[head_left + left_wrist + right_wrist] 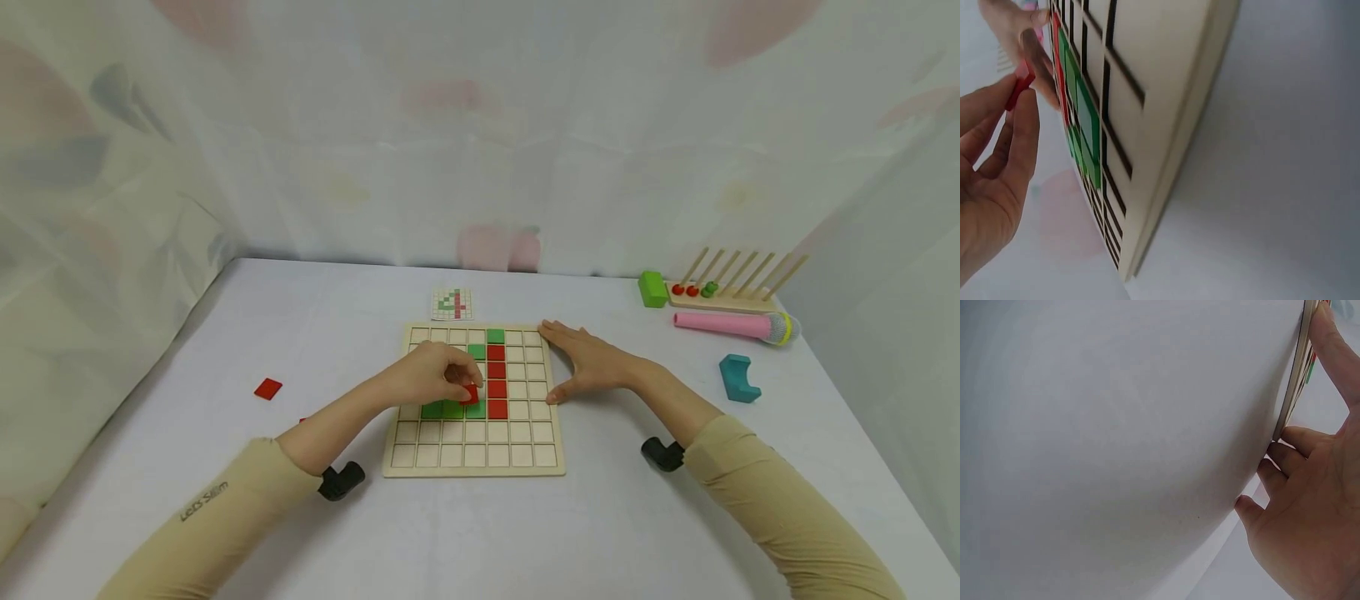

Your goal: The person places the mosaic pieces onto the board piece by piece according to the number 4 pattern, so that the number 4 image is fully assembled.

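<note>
My left hand (429, 375) pinches a red square tile (469, 395) between thumb and fingertips, over the wooden grid board (474, 457). In the left wrist view the pinched tile stands apart from the board surface. A column of red tiles (497, 389) fills cells right of the hand, with a green tile (496, 336) at its top. Further green tiles (452, 410) lie in a row under the left hand, which partly hides them. My right hand (592, 362) rests at the board's right edge, fingers spread, thumb and fingertips touching it.
A small pattern card (452, 305) lies behind the board. On the left is a loose red tile (267, 388); another is mostly hidden by the left forearm. At right stand a green block (653, 289), a pegged bead rack (723, 302), a pink toy microphone (723, 323) and a teal arch block (738, 379).
</note>
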The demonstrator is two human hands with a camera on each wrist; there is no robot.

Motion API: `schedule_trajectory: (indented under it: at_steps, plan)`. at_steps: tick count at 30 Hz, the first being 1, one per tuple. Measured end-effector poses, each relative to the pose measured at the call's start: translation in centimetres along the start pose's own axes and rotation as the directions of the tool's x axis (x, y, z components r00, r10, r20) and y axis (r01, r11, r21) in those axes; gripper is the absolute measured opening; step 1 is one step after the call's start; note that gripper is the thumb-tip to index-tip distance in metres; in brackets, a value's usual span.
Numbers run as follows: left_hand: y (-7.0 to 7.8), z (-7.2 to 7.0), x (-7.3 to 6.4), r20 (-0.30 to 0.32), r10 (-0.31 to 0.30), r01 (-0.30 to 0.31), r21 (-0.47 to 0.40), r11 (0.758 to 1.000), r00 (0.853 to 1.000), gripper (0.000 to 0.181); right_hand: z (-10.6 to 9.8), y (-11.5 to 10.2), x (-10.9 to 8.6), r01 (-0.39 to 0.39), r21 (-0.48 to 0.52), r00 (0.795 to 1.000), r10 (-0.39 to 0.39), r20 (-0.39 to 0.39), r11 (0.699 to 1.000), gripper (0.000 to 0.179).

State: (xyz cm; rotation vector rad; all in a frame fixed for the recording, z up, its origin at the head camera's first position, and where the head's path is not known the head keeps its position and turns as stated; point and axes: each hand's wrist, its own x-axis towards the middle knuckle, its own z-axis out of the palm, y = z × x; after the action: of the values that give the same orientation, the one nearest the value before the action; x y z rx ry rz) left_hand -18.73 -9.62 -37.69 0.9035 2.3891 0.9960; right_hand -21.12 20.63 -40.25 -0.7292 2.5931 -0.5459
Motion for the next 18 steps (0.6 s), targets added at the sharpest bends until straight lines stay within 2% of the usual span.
schedule_trajectory:
  at_steps: [6,10,18]
  plan:
    - [1.0,1.8,0.4,-0.024,-0.023,0.022,-0.032,0.999,0.999,0.012,-0.1,-0.1,-0.1,-0.004,0.009,1.000,0.004,0.002,1.000,0.113]
    - [1.4,2.7,0.7,-0.011,-0.032,0.032,-0.032,0.999,0.999,0.011,-0.1,-0.2,-0.2,-0.004,0.012,1.000,0.004,0.001,1.000,0.113]
    - [1.8,4.0,1.1,0.026,-0.012,0.013,-0.006,1.000,1.000,0.014,-0.1,-0.1,-0.1,-0.002,0.018,1.000,0.002,-0.001,1.000,0.114]
